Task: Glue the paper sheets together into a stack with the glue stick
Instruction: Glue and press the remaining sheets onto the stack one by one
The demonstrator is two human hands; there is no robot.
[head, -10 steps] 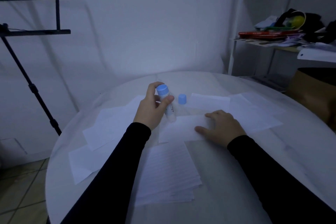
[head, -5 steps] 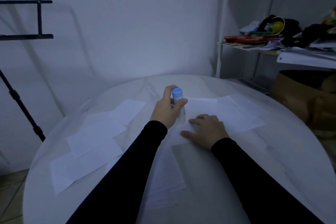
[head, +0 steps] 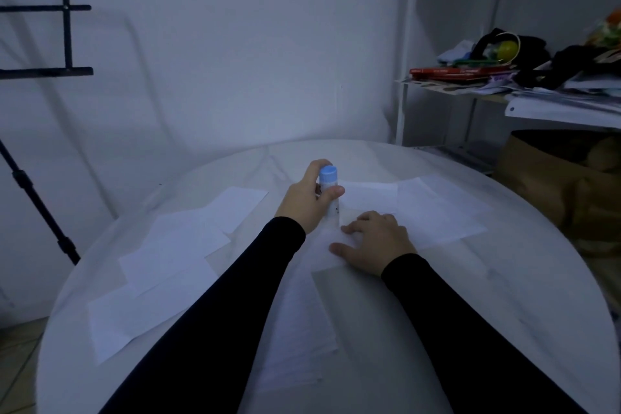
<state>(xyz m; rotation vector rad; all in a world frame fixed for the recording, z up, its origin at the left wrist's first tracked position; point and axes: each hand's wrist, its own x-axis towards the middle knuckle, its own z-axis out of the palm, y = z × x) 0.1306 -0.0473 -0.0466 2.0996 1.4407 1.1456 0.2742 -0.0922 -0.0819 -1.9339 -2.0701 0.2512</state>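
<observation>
Head view shows our left hand (head: pixel 307 200) gripping the glue stick (head: pixel 330 197) mid-frame while our right hand (head: pixel 373 240) lies spread on the paper sheet (head: pixel 331 245); we think the paper might slide or wrinkle if we push too hard.

Glue stick (head: pixel 331 202) tip — seemingly hand-hidden (head: pixel 307 200)

A room in a home, dimly lit — plain white wall (head: pixel 235 44), a round white table (head: pixel 504 296) strewn with paper sheets (head: pixel 174 245), a cluttered shelf (head: pixel 504 91) of books, clothes and oddments, a brown bag (head: pixel 554 185) beneath, a black stand (head: pixel 40 70) at left, tiled floor.
</observation>
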